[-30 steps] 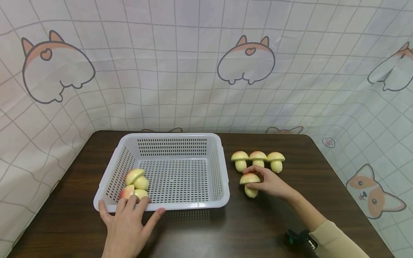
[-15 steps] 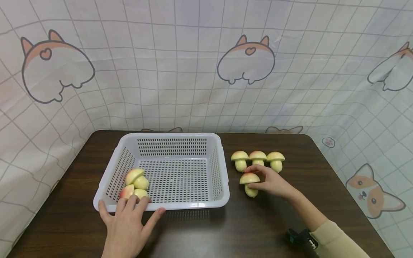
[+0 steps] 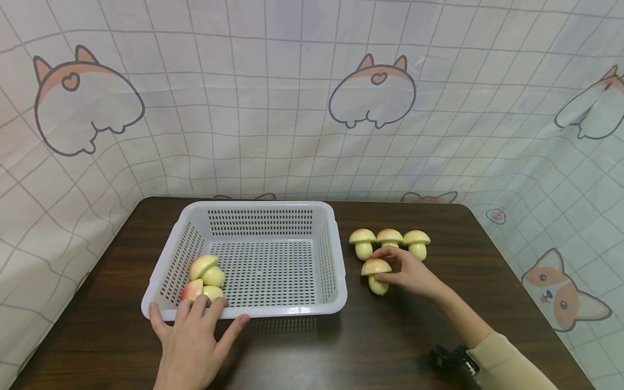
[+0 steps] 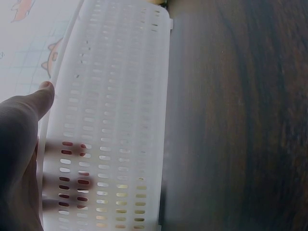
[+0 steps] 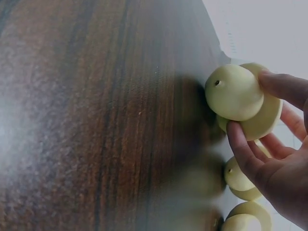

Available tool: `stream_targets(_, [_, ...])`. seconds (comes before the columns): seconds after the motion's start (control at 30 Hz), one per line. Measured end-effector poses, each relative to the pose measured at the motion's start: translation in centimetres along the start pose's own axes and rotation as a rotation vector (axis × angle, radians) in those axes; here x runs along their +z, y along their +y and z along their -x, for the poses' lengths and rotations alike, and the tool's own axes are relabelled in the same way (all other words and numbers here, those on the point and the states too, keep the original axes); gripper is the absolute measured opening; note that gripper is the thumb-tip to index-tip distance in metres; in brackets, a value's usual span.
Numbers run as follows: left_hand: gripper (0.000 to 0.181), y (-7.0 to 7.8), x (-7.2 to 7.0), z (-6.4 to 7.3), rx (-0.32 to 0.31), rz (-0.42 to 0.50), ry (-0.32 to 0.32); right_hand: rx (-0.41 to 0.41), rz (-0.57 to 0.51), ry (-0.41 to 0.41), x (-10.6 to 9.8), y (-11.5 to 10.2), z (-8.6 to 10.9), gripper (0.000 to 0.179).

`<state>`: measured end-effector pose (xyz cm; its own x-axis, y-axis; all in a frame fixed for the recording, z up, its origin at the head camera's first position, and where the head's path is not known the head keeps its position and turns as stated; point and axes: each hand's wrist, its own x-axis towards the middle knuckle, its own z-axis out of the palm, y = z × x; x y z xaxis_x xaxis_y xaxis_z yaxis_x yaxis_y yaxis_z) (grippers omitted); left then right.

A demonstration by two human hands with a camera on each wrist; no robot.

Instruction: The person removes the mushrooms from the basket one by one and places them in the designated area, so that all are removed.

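My right hand point(image 3: 407, 276) pinches a toy mushroom point(image 3: 376, 266), pale yellow with a pink-tinged cap, between thumb and fingers. In the right wrist view its rounded stem end point(image 5: 233, 91) faces the camera, close over the table. At the left, my left hand point(image 3: 192, 336) holds the near rim of a white plastic basket point(image 3: 312, 311), its fingers hooked over into it. The left wrist view shows the thumb point(image 4: 44, 98) at the rim and finger shapes through the slots. Inside the basket, by those fingers, lie two more mushrooms, one farther back point(image 3: 207, 271) and one nearer point(image 3: 195, 290).
Three similar mushrooms lie in a row behind my right hand: a left one point(image 3: 363, 244), a middle one point(image 3: 389, 236) and a right one point(image 3: 416, 245). The dark wooden table point(image 3: 312, 357) ends at a white gridded cloth point(image 3: 273, 135) behind. A black device point(image 3: 453, 358) sits at the right wrist.
My right hand and its mushroom have shifted very slightly back and to the left, toward the row. My left hand and the basket stay in place.
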<state>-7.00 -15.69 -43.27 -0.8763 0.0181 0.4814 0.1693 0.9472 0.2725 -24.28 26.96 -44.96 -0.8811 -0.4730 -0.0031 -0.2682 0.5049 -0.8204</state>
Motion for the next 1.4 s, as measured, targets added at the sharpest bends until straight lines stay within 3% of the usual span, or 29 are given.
stream_targets(0.9, [0.048,0.00,0.08,0.04,0.013,0.013,0.028,-0.027,-0.009,0.042,-0.26,-0.10,-0.53,0.042])
stream_targets(1.4, [0.048,0.02,0.01,0.03,-0.002,0.007,0.001,-0.045,-0.039,0.045,-0.77,0.01,-0.34,0.041])
